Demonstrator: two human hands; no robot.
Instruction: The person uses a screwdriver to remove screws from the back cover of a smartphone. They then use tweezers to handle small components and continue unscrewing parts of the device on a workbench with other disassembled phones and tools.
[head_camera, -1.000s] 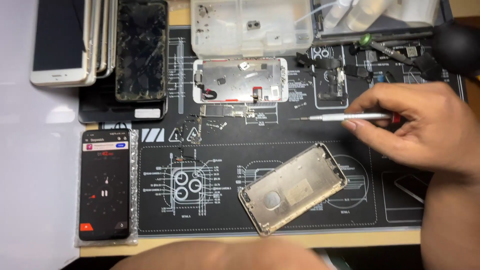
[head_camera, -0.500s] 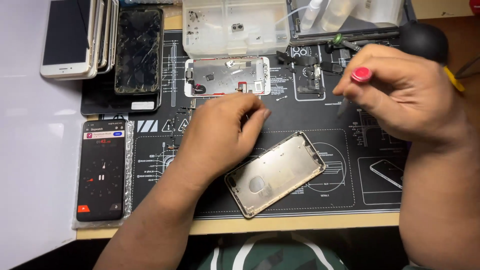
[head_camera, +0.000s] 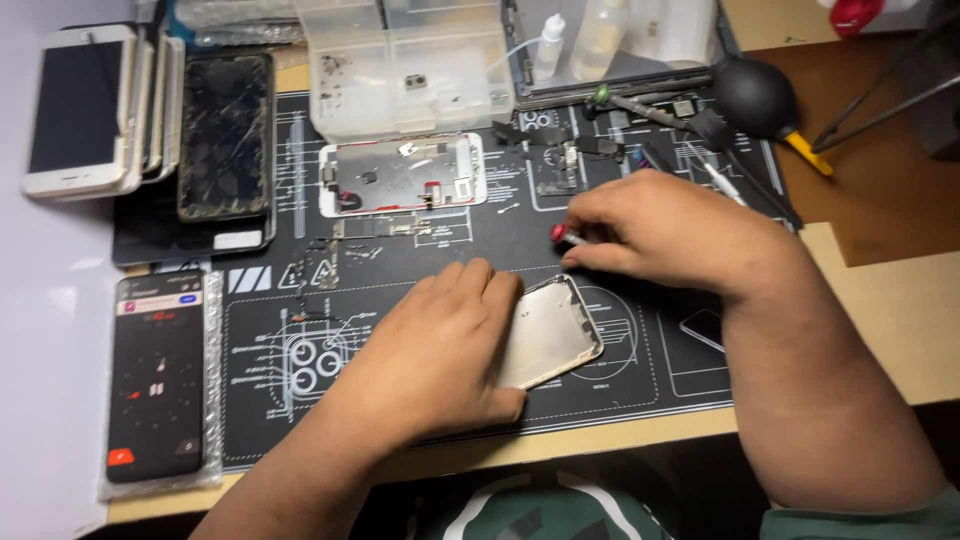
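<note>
Your left hand lies flat, fingers together, palm down on the bare metal phone housing, a dull silver shell with rounded corners; only its right portion shows past your fingers. The housing rests tilted on the black rubbery work mat, near the mat's centre, toward five o'clock of the opened phone frame.

Your right hand is curled, fingertips pinched on a thin screwdriver whose red end pokes out at nine o'clock of the hand, just above the housing's upper corner.

The mat is matte and printed with pale line diagrams. At twelve o'clock of the frame stands a clear plastic parts box with small compartments. At ten o'clock, a glossy phone with a cracked dark screen lies beside a stack of white phones. At eight o'clock a lit phone sits in a crinkled plastic sleeve. A round black rubber air blower with a yellow nozzle sits at two o'clock.
</note>
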